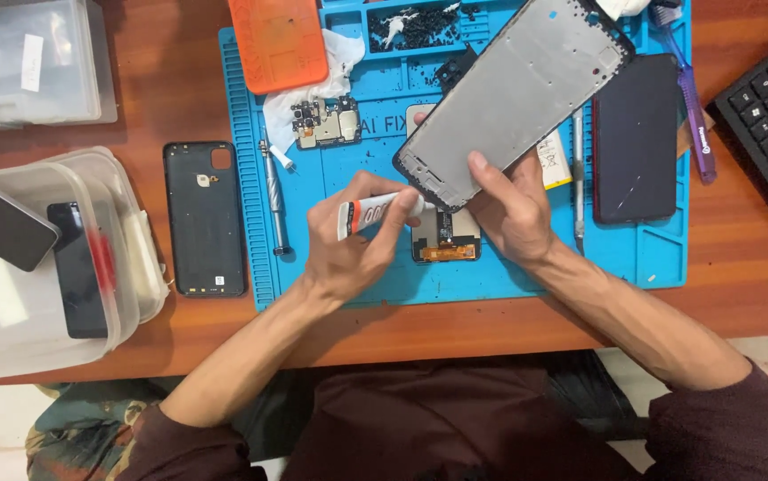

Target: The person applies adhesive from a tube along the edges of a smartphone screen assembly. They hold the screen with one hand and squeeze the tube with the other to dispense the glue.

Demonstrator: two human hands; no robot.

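Blue mat [651,249] half-hidden beneath phone frame [513,93].

A small white glue tube [368,215] with red and black print lies at frame centre. A dark rectangular phone screen [637,138] rests upper right. 2 dark screens [77,267] sit at left.

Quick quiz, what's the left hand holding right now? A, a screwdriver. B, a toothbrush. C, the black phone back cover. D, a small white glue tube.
D: the left hand grips a small white glue tube, its tip at the lower corner of the grey phone frame that the right hand holds tilted over the blue mat.
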